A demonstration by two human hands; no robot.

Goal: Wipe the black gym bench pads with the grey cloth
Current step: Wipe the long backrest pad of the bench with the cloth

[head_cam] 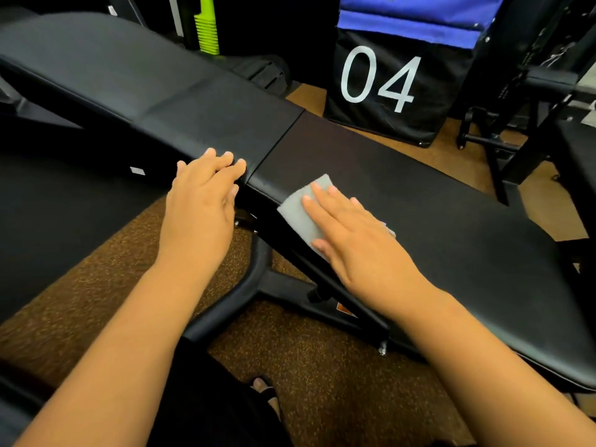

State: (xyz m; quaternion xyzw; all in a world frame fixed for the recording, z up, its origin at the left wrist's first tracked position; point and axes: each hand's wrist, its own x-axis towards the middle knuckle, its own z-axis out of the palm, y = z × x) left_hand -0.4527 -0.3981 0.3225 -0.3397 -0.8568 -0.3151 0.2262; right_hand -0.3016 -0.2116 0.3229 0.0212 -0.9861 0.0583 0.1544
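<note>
Head view | right hand (361, 243) flat, fingers straight, pressing grey cloth (303, 214) onto near edge of right bench pad (451, 227) — centre, toward 3 o'clock; left hand (203, 195) open, fingertips resting on left bench pad (145, 91) at 9 o'clock — holding nothing; "04" bag (387, 91) at 1 o'clock

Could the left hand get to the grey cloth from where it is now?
Probably yes. The left hand rests on the neighbouring pad's edge, close beside the grey cloth; only bare pad lies between. But the right hand presses flat over most of it.
</note>
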